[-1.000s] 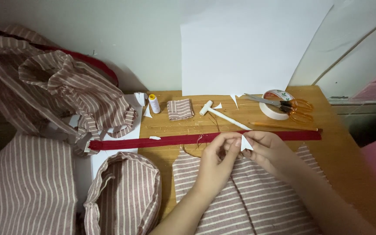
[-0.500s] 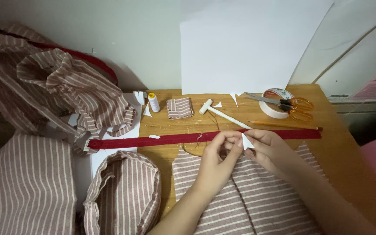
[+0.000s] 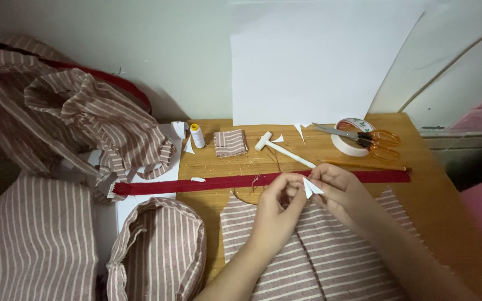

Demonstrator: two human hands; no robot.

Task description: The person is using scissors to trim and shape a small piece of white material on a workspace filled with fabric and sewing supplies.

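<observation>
Two hands meet mid-table | right hand (image 3: 338,189) pinches small white folded paper scrap (image 3: 310,188) | left hand (image 3: 279,203) closed, fingertips touching it | long dark-red zipper tape (image 3: 207,182) runs left-right just beyond | striped pink-white fabric panel (image 3: 319,251) beneath.

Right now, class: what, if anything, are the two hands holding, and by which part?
Both hands, left hand and right hand, pinch a small white paper scrap at its lower edge with their fingertips, above the striped fabric.
</observation>
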